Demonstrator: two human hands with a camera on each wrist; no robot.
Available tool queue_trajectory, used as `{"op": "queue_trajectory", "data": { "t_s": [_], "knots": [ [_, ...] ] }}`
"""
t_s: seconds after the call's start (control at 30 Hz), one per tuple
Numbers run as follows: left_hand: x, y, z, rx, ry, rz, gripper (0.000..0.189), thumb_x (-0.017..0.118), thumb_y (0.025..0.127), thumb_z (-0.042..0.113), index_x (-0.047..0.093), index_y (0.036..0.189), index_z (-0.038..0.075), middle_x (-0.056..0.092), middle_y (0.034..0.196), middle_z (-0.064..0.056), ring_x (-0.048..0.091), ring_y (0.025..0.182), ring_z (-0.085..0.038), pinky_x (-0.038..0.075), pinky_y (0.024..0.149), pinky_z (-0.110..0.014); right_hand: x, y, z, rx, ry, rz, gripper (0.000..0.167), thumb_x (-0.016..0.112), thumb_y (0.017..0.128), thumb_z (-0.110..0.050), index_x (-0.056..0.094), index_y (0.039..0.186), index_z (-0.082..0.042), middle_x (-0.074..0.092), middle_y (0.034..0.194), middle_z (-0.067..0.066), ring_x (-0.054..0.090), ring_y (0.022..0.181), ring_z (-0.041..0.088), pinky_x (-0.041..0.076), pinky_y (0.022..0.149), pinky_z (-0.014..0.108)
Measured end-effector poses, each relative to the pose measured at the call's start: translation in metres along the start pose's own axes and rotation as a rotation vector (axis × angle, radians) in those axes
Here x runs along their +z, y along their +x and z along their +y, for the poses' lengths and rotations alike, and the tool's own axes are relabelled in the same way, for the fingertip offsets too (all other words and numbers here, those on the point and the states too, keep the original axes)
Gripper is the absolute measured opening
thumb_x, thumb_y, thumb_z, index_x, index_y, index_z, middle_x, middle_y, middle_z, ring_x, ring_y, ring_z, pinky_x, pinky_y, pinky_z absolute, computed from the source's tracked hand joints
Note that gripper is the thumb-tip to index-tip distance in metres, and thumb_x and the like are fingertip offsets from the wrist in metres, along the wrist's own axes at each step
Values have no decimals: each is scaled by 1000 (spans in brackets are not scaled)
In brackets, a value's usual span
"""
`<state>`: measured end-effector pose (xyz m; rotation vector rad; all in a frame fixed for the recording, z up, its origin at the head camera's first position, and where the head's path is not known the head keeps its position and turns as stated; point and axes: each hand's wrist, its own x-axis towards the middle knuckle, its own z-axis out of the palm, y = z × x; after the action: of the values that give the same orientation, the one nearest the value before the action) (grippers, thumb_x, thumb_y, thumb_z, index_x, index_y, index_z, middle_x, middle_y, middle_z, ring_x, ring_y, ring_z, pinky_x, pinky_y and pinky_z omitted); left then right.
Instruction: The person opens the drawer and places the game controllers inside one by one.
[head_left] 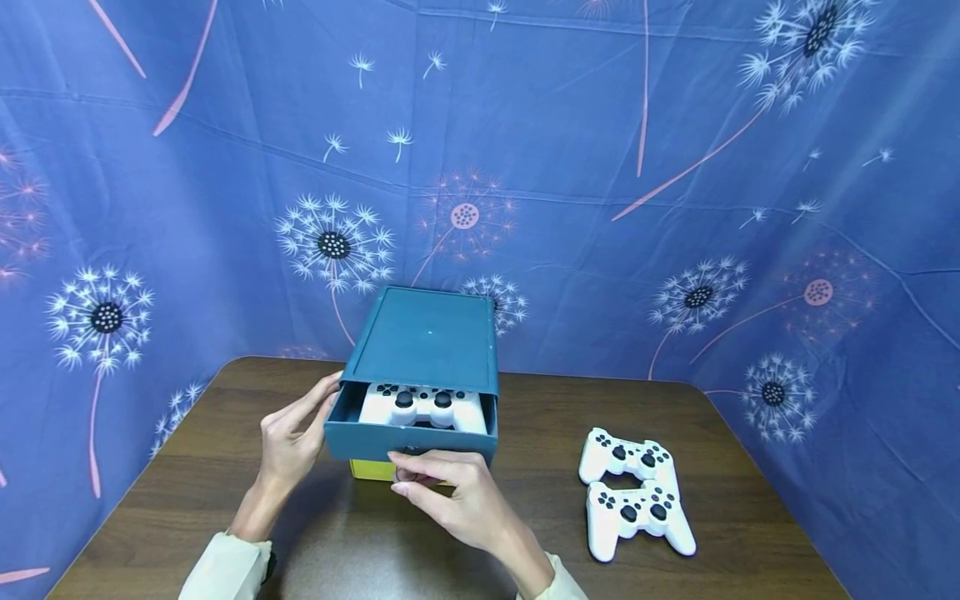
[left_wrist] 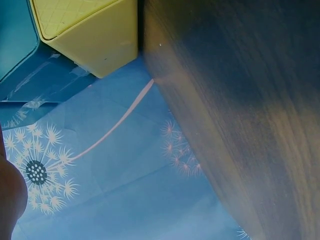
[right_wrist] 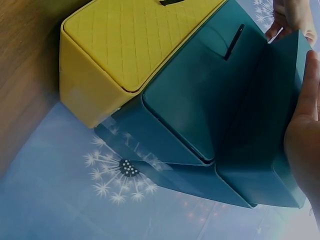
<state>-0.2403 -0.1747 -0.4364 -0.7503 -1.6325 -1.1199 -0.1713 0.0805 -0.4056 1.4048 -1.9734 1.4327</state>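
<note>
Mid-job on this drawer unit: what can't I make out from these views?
Lower part of the controller in the open drawer: head view, hidden by the drawer's front.
Back of that drawer's inside: head view, covered by the cabinet top.
Inside of the yellow drawer: right wrist view, hidden by its front.
Fingers of the left hand: left wrist view, cut off by the left edge.

We reach forward with both arms. Our left hand (head_left: pixel 296 437) stands farther left and a little higher, its fingers (head_left: pixel 311 407) extended up and inward above a slanting wrist (head_left: pixel 258 507). Our right hand (head_left: pixel 457 492) angles across to the left, index finger (head_left: pixel 427 461) nearly straight, thumb (head_left: pixel 426 501) spread below it. Pale sleeves (head_left: pixel 225 568) end behind both wrists; something small and dark (head_left: pixel 270 568) shows beside the left cuff.
</note>
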Motion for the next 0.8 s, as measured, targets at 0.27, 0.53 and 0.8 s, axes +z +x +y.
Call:
{"op": "queue_trajectory", "data": {
  "t_s": [0.27, 0.53, 0.8],
  "knots": [
    [0, 0, 0, 8, -13, 5, 29, 70, 93, -10, 69, 122, -13, 71, 113, -29, 68, 112, -6, 55, 94, -19, -1, 0, 7, -5, 5, -6, 33, 73, 86, 17, 69, 119, 15, 76, 98, 16, 73, 85, 14, 63, 74, 24],
    [1, 3, 2, 19, -22, 16, 25, 69, 96, -7, 69, 119, -17, 71, 109, -32, 68, 111, -3, 55, 93, -18, -1, 1, 10, -7, 18, -5, 33, 73, 86, 19, 69, 119, 16, 77, 99, 17, 74, 86, 16, 63, 75, 26],
    [3, 5, 6, 30, -25, 32, 26, 68, 100, 1, 69, 117, -18, 71, 109, -32, 68, 111, -4, 55, 92, -17, -2, 2, 15, -39, 14, 4, 33, 75, 86, 16, 68, 118, 17, 76, 98, 18, 75, 87, 20, 63, 75, 25]
  ]
}}
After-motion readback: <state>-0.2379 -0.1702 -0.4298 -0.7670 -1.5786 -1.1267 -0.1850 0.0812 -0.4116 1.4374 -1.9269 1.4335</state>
